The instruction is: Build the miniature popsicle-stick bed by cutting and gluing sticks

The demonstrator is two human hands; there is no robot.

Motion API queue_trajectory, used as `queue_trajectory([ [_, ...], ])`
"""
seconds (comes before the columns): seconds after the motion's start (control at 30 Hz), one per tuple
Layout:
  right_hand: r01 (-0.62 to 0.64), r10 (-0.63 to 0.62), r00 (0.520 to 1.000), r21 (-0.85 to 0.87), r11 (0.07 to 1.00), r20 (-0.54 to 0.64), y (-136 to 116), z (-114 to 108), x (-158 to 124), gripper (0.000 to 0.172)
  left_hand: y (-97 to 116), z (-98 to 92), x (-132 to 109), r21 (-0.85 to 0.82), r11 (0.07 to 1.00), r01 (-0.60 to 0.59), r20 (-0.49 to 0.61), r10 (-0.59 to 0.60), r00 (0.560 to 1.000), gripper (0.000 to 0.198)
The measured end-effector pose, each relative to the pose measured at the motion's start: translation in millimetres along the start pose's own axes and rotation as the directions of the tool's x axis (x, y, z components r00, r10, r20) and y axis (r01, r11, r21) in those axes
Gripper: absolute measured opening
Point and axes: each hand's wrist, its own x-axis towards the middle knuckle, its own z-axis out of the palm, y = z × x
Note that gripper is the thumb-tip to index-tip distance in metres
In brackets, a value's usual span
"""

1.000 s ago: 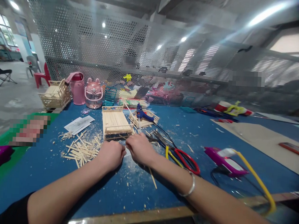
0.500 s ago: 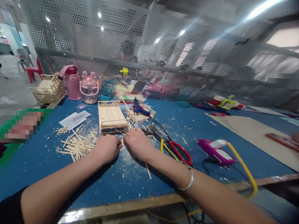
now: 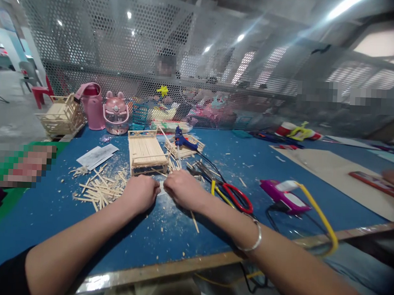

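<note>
My left hand (image 3: 140,193) and my right hand (image 3: 184,189) rest knuckles-up on the blue table (image 3: 147,245), fingers curled and almost touching each other. Whatever sits between the fingertips is hidden. Just beyond them stands a small bed-like frame of wooden sticks (image 3: 146,152). A pile of loose wooden sticks (image 3: 100,191) lies left of my left hand. One stick (image 3: 194,221) lies under my right wrist, which wears a silver bangle (image 3: 253,237).
Red-and-yellow scissors (image 3: 235,197) and pliers lie right of my right hand, then a purple device (image 3: 283,194) with a yellow cable. A blue glue gun (image 3: 184,141), pink bottles (image 3: 104,108) and a stick basket (image 3: 61,115) stand farther back. Mesh screen behind.
Both hands stay together in the same spot; my view has shifted slightly, so the table things sit a little lower-left to higher in frame.
</note>
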Motion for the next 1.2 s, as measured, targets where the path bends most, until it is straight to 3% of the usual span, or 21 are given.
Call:
queue_trajectory([
  [0.1,-0.133,0.165,0.984,0.357,0.925,-0.060,4.5,-0.5,-6.7,0.015,-0.4,-0.4,-0.5,-0.003,1.000,-0.016,-0.005,0.016,1.000,0.027],
  [0.17,-0.249,0.354,0.935,0.679,0.690,-0.016,8.1,2.4,-8.5,0.015,-0.8,0.3,-1.0,-0.008,1.000,-0.027,-0.019,0.027,0.999,0.025],
  [0.23,-0.282,0.456,0.885,0.888,0.364,0.094,11.9,6.8,-8.1,0.016,-1.4,1.5,-1.6,-0.018,0.999,-0.043,-0.038,0.042,0.998,0.022],
  [0.33,-0.244,0.439,0.871,0.970,-0.003,0.220,16.1,12.0,-6.3,0.025,-2.2,2.8,-1.9,-0.044,0.996,-0.074,-0.063,0.071,0.995,0.022],
  [0.4,-0.231,0.407,0.876,0.965,-0.120,0.260,16.7,12.5,-5.7,0.030,-1.6,2.5,-1.6,-0.099,0.992,-0.078,-0.104,0.068,0.992,0.025],
  [0.5,-0.199,0.402,0.886,0.972,-0.124,0.233,14.3,9.6,-6.2,0.030,1.2,1.2,-0.8,-0.323,0.943,-0.074,-0.214,0.003,0.977,0.028],
  [0.63,-0.163,0.426,0.897,0.984,0.066,0.120,8.5,4.9,-7.8,0.018,5.2,1.4,-0.7,-0.680,0.733,-0.019,-0.164,-0.127,0.978,0.032],
  [0.73,-0.149,0.423,0.905,0.959,0.239,0.035,5.1,2.3,-9.0,0.012,6.4,2.4,-1.8,-0.771,0.636,0.014,-0.110,-0.155,0.982,0.038],
  [0.87,-0.084,0.387,0.912,0.864,0.497,-0.134,2.4,-1.5,-11.4,0.011,5.1,3.5,-3.2,-0.800,0.600,0.028,-0.070,-0.140,0.988,0.040],
  [0.93,-0.039,0.356,0.914,0.831,0.555,-0.194,1.1,-2.3,-13.0,0.011,3.7,4.3,-3.1,-0.821,0.570,0.027,-0.066,-0.142,0.988,0.039],
  [1.0,-0.010,0.330,0.929,0.876,0.481,-0.171,-1.1,-1.5,-14.3,0.020,2.7,5.0,-2.9,-0.855,0.518,0.021,-0.067,-0.149,0.986,0.038],
  [1.1,-0.033,0.260,0.965,0.968,0.248,-0.034,-6.3,2.5,-14.1,0.057,3.2,4.4,-3.9,-0.891,0.453,-0.027,-0.083,-0.104,0.991,0.034],
  [1.13,-0.057,0.232,0.973,0.981,0.186,0.013,-7.8,4.2,-13.3,0.061,3.7,3.6,-4.6,-0.888,0.456,-0.055,-0.102,-0.081,0.991,0.032],
  [1.2,-0.111,0.217,0.973,0.986,0.120,0.083,-7.8,7.3,-11.1,0.047,4.6,1.3,-6.3,-0.852,0.512,-0.110,-0.164,-0.061,0.985,0.029],
])
